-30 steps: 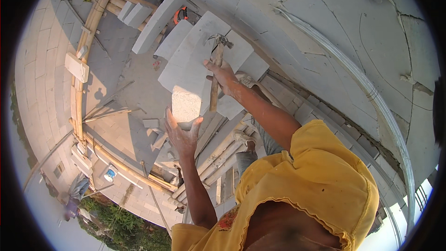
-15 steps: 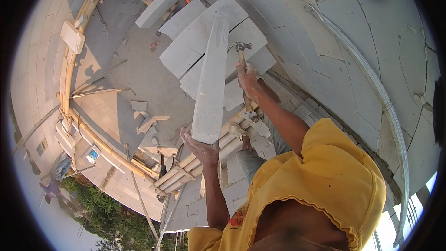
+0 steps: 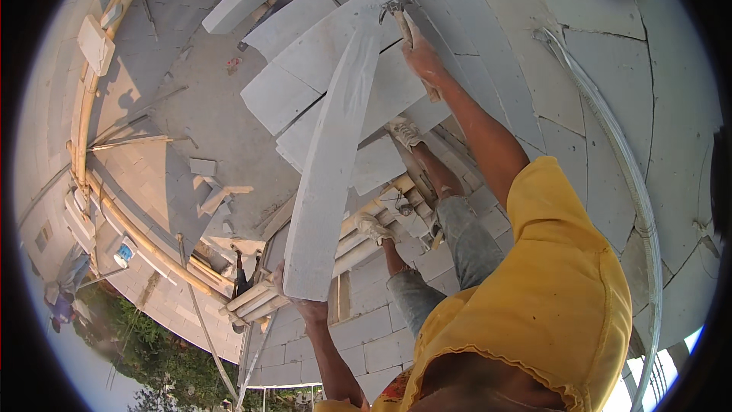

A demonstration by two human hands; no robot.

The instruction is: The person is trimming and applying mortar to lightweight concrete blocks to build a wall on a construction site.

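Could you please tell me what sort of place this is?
Most likely a building site: the left hand holds a long grey block, the right hand grips a hammer, and a bare block wall rises alongside.

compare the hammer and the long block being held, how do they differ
The hammer is short and slim; the long block is far longer and bulkier. The hammer mixes dark metal and brownish wood; the long block is plain pale grey. Both are held.
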